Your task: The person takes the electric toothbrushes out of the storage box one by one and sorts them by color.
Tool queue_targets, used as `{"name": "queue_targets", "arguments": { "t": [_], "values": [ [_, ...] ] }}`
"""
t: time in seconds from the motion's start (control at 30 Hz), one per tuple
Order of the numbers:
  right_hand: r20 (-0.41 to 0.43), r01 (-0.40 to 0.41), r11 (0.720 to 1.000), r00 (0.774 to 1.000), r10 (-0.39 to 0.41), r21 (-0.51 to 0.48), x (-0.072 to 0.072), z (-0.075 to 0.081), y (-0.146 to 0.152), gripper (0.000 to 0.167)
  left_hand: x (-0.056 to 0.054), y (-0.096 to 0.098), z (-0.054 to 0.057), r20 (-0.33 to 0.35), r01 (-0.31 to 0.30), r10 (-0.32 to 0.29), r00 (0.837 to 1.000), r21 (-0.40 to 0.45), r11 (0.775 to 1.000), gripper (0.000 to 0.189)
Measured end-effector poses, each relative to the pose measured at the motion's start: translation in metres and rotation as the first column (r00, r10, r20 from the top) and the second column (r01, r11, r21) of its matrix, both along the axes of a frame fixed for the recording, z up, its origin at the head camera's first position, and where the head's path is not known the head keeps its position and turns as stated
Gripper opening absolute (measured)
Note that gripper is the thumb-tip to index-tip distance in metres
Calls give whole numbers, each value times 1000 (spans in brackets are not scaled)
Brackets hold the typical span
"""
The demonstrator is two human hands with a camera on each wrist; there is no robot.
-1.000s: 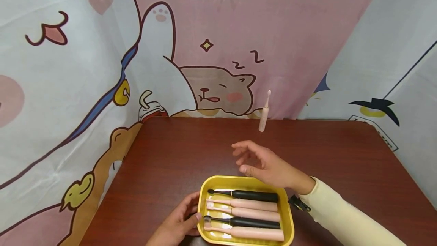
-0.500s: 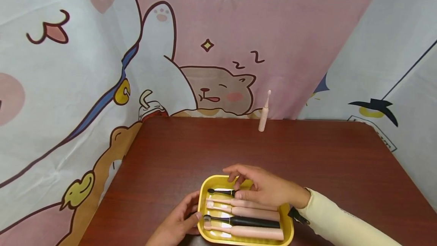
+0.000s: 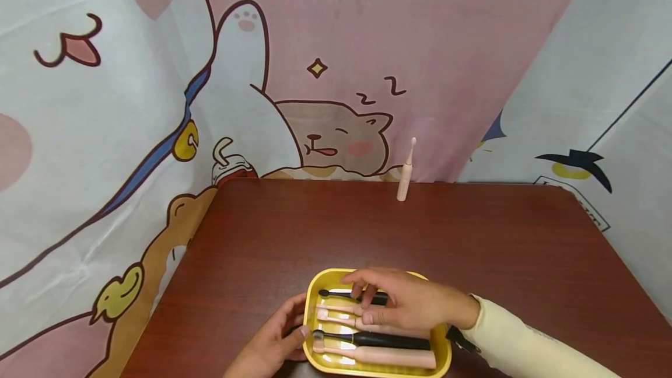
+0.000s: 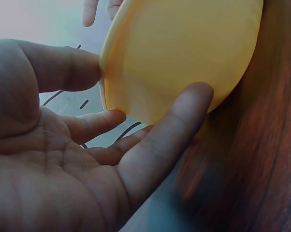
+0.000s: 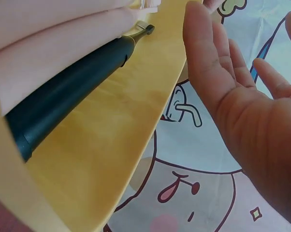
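Observation:
A yellow tray [image 3: 329,273] near the front of the table holds several pink and black electric toothbrushes side by side. My left hand [image 3: 273,340] grips its left end, thumb at the rim and fingers against the outer wall [image 4: 184,53]. Over the tray is my right hand [image 3: 406,302], fingers loosely bent and apart, with nothing visible in them. It partly hides the rearmost black toothbrush [image 3: 338,294] and the pink ones behind the front pair. The front black toothbrush [image 3: 391,340] and front pink toothbrush [image 3: 396,357] show fully. In the right wrist view, a black toothbrush [image 5: 82,87] lies apart from the fingers.
One pink electric toothbrush [image 3: 404,184] stands upright near the far edge of the brown table [image 3: 294,220]. Behind it and along the left hangs a cartoon-printed cloth [image 3: 446,45].
My right hand has come down and toward me from behind the tray to over the toothbrushes. My left hand stays on the tray, and the upright toothbrush has not moved.

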State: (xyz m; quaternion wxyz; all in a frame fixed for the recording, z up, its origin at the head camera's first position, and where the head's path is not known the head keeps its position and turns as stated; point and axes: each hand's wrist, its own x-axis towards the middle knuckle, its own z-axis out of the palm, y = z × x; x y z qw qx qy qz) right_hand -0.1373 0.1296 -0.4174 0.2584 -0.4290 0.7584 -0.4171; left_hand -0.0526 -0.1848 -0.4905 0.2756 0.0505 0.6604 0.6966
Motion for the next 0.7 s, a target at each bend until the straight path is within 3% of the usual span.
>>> {"name": "queue_targets", "arguments": {
  "t": [0.27, 0.53, 0.7],
  "values": [
    [34, -19, 1000, 999, 19, 16, 6, -1, 1, 50, 1, 1, 2, -7, -5, 5, 1000, -1, 1000, 63],
    [-122, -91, 995, 989, 86, -34, 11, -11, 3, 49, 1, 1, 1, 11, -13, 13, 1000, 2, 1000, 65],
    [-178, -108, 994, 978, 105, -11, 14, -15, 3, 47, 0, 0, 0, 20, -10, 10, 1000, -1, 1000, 65]
  ]
}}
